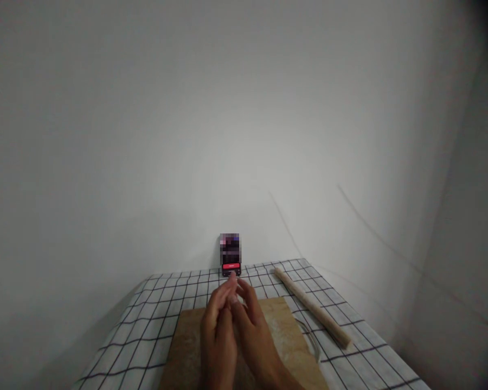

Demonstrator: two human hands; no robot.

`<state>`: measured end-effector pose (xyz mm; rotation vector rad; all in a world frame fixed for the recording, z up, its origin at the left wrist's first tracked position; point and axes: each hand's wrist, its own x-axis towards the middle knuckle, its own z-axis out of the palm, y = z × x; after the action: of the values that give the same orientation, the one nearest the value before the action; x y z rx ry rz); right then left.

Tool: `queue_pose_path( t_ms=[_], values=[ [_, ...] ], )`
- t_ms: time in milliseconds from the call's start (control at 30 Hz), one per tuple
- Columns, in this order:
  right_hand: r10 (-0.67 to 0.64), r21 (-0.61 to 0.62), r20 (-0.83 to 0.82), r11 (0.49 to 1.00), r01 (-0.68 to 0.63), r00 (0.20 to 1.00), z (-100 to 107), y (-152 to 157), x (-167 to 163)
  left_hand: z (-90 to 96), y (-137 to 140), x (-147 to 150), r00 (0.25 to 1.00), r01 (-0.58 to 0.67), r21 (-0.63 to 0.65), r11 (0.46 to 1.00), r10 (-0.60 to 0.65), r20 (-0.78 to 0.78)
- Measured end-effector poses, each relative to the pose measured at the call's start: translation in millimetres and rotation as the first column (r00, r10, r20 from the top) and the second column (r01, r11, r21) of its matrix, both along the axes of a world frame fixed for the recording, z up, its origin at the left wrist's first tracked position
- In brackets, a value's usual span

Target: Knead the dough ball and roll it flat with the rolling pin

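Note:
My left hand and my right hand are brought together over a wooden board. Their fingers are curled and pressed against each other, the tips pointing away from me. Whatever may lie between the palms is hidden. Faint whitish smears mark the board's surface. To the right of my hands a long wooden rolling pin rests on the cloth, set at a slant. Between pin and board a pale curved handle or loop shows at the board's right edge.
A phone with a lit screen leans upright against the white wall at the table's far edge. A white tablecloth with dark grid lines covers the table. Another wall stands at the right.

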<state>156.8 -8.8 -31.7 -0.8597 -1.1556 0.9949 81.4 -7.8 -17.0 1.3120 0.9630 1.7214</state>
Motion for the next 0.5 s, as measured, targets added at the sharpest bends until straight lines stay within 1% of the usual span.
queue_pose_path(
  t_ms=[67, 100, 167, 233, 300, 400, 467, 500],
  values=[
    [0.018, 0.007, 0.021, 1.000, -0.018, 1.000, 1.0, 4.3, 2.5, -1.7, 2.2, -0.7, 0.997, 0.002, 0.079, 0.997, 0.004, -0.080],
    [0.013, 0.032, 0.057, 0.999, -0.015, 0.998, 2.8, 5.8, 5.5, -1.5, 1.8, -0.4, 0.994, 0.016, 0.089, 0.996, -0.007, -0.105],
    [-0.017, 0.097, 0.160, 0.995, 0.002, 0.987, 8.4, 7.5, 14.5, 1.3, -0.8, 1.2, 0.991, 0.045, 0.068, 0.997, -0.036, -0.132],
    [-0.053, 0.139, 0.283, 0.990, 0.014, 0.958, 13.8, 8.1, 24.5, 5.9, -2.9, 3.0, 0.989, 0.058, 0.042, 0.997, -0.051, -0.136],
    [-0.046, 0.130, 0.426, 0.991, -0.011, 0.903, 16.0, 7.6, 31.3, 9.4, -2.0, 3.2, 0.990, 0.038, 0.038, 0.999, -0.032, -0.139],
    [-0.013, 0.125, 0.623, 0.989, -0.083, 0.782, 11.7, 4.7, 29.2, 7.8, 5.1, -0.8, 0.985, -0.016, 0.022, 1.000, 0.020, -0.170],
    [-0.052, 0.193, 0.708, 0.974, -0.121, 0.705, 6.1, 1.8, 21.1, 3.2, 9.8, -4.4, 0.981, -0.018, -0.008, 1.000, 0.016, -0.196],
    [-0.089, 0.237, 0.719, 0.964, -0.123, 0.690, 2.9, 0.8, 16.7, 0.8, 11.2, -5.8, 0.979, -0.010, -0.023, 1.000, 0.005, -0.203]
  ],
)
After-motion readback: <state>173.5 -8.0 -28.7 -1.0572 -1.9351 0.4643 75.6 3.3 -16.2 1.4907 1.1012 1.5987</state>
